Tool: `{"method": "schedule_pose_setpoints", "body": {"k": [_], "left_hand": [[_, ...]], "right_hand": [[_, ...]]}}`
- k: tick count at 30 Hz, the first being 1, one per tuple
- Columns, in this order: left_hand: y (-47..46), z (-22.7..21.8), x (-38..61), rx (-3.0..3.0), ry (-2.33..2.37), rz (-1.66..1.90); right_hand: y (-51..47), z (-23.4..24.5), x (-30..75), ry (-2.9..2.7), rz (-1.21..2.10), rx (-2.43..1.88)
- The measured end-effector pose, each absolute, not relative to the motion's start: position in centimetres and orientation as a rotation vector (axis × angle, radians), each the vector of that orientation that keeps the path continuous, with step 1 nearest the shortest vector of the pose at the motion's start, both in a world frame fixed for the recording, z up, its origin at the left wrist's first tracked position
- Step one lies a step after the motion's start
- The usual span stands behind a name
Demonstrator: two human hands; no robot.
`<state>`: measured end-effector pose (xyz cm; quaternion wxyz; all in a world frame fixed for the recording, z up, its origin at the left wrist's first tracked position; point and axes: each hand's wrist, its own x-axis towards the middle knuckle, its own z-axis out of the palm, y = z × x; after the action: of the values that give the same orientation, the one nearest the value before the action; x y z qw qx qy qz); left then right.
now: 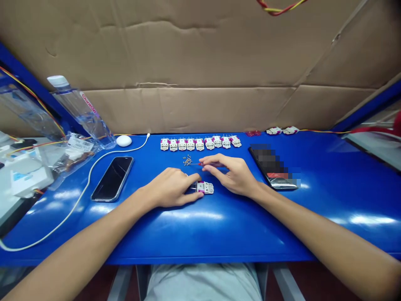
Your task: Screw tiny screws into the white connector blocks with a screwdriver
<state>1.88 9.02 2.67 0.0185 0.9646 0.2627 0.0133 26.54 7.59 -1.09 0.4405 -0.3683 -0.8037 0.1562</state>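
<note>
On the blue table, my left hand [173,187] grips a small white and purple plug-like part [206,187] between thumb and fingers, its white end pointing right. My right hand [232,173] pinches a small screwdriver by its red handle [201,164]. The thin shaft points left, its tip at a little pile of brass-coloured screws [187,160]. Behind the pile stands a row of several similar white and purple parts [191,144], thin metal pins sticking up from them.
A phone [112,179] and white cable [89,177] lie left, near a white oval object [123,141] and a water bottle [83,110]. A dark phone-like device [271,167] lies right. More white parts [282,131] sit by the cardboard wall [200,62].
</note>
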Motion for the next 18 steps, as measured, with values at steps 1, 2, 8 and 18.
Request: {"method": "schedule_pose_setpoints", "body": {"k": [1,2,8,18], "left_hand": [[9.00,2.70,1.89,3.000,0.826,0.020],[8.98,2.72,1.91,3.001,0.835,0.006],[8.89,2.82,2.03,2.999,0.861,-0.004],[8.78,3.01,2.17,2.973,0.915,-0.018]], "right_hand": [[7.60,-1.11,26.55,-1.997,0.385,-0.913],[7.60,-1.11,26.56,-1.999,0.381,-0.911],[7.43,-0.83,26.68,-1.984,0.362,-0.901],[7.59,-1.03,26.78,-1.989,0.382,-0.929]]}}
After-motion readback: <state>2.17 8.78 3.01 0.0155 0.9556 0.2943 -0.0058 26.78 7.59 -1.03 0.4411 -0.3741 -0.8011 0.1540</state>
